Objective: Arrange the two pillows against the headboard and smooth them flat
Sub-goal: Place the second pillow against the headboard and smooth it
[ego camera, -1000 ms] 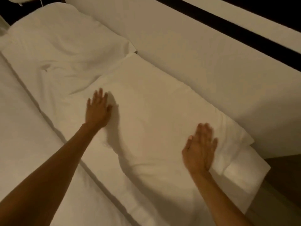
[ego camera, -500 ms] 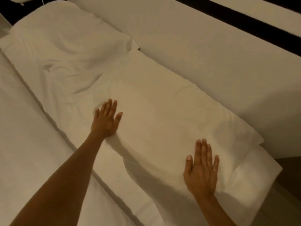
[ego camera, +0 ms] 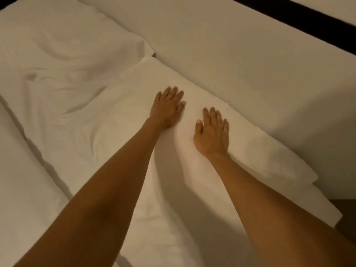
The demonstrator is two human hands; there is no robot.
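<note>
landmark: headboard (ego camera: 240,60), a pale padded panel running from top centre to the right edge, with a dark band above it.
near pillow (ego camera: 260,151): lies flat on the bed, its long edge touching the base of the headboard; its surface looks mostly smooth, with a case flap trailing at the end furthest from the far pillow.
far pillow (ego camera: 63,41): lies against the headboard further along, toward the upper left; its near end meets the near pillow, and its case shows deep creases and folds.
left hand (ego camera: 167,106): open, fingers spread slightly, palm pressed flat on the near pillow close to the headboard edge; it grips nothing.
right hand (ego camera: 212,132): open, fingers held close together, palm flat on the same pillow just beside the left hand; it grips nothing.
bed sheet (ego camera: 23,189): white, on the side of the pillows away from the headboard.
step in hand: judged to be the smoothing of the near pillow, both palms bearing down near its middle.
next move: likely calls for sweeping the palms outward along the headboard, then shifting to the far pillow, where the wrinkles remain.
count: two pillows, two hands, one headboard.
</note>
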